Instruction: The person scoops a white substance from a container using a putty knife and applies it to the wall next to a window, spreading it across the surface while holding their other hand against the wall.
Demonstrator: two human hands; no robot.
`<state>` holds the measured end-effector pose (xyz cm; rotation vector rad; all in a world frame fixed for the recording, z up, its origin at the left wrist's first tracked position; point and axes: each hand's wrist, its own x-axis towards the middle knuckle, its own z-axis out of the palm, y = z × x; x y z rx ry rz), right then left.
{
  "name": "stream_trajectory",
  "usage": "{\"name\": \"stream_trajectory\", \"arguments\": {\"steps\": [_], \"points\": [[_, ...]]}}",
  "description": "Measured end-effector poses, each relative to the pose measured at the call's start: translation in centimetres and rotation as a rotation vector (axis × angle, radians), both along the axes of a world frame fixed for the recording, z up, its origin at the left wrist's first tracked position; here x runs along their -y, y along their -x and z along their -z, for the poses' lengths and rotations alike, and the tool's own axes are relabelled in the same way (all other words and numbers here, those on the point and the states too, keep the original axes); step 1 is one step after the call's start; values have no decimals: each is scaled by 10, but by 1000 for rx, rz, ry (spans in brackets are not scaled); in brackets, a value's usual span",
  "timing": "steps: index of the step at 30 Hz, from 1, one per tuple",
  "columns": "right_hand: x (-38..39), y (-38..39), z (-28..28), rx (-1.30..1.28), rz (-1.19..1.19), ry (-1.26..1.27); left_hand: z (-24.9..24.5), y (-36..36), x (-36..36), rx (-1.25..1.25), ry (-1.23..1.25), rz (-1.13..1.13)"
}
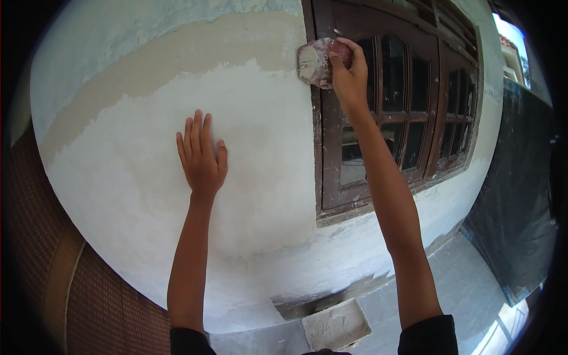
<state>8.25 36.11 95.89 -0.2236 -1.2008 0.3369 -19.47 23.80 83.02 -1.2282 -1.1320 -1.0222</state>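
My left hand (202,163) lies flat against the white wall (260,154), fingers stretched upward and thumb apart. Up at the window's left frame, my right hand (352,74) grips a reddish-brown putty spreader (319,62) smeared with pale putty. The spreader's left edge overlaps the border between wall and frame. A band of damp beige putty (207,44) arcs across the upper wall, above a smoother white area with an uneven edge. On the floor below stands a shallow tray (365,316) holding wet putty.
Brown wooden window shutters (378,177) with glass panes, spotted with white, fill the wall's right part. Grey floor tiles (438,296) run along its foot. A dark sheet (515,189) hangs at the right, and a brown woven panel (106,296) stands at the left.
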Motion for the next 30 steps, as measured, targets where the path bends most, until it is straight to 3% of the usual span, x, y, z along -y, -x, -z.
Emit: {"name": "stream_trajectory", "arguments": {"steps": [2, 4, 7, 11, 14, 20, 23, 28, 30], "points": [[2, 8, 4, 161, 170, -96, 0, 0, -1, -6, 8, 5], [-5, 4, 3, 152, 180, -66, 1, 1, -2, 4, 10, 6], [3, 1, -2, -23, -52, -11, 1, 1, -2, -2, 2, 12], [13, 23, 0, 152, 89, -106, 1, 1, -2, -8, 12, 8], [0, 15, -6, 141, 123, -13, 1, 2, -1, -8, 7, 12], [3, 6, -13, -59, -88, -9, 0, -1, -1, 2, -16, -12], [10, 23, -11, 163, 122, -138, 0, 0, -1, -15, -18, 8], [-6, -2, -20, 62, 185, -44, 1, 0, -2, 0, -15, -14], [-7, -4, -23, -55, -41, -51, 0, 0, -2, -1, -20, -6]]}}
